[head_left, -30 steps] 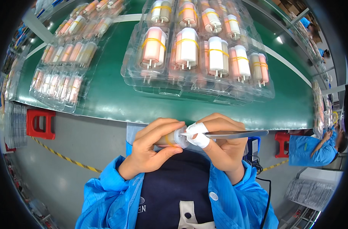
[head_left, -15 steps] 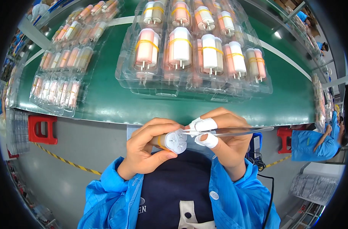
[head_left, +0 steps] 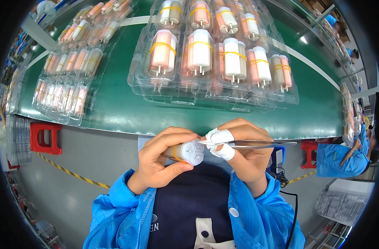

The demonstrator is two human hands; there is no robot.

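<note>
My left hand (head_left: 158,159) is closed round a bundle of small tubes (head_left: 175,152) tied with a yellow rubber band. The bundle lies on its side, its pale, round-lobed ends (head_left: 192,152) turned toward my right hand. White wraps cover the thumb and forefinger of my right hand (head_left: 245,145), which pinches a pair of metal tweezers (head_left: 256,144). Their tip is at the upper edge of the pale ends, close to my left fingertips; whether it touches them I cannot tell. Both hands are held in front of my body, just short of the bench edge.
On the green bench (head_left: 164,120), a stack of clear plastic trays (head_left: 189,93) holds banded pink, white and grey tubes. More filled trays (head_left: 65,99) lie at the left. Red stools (head_left: 46,138) stand below the bench. At the right works a person in blue (head_left: 343,155).
The tweezers have tilted slightly in my right hand, and their tip has shifted a little at the tube ends. My left hand keeps its hold on the bundle.
</note>
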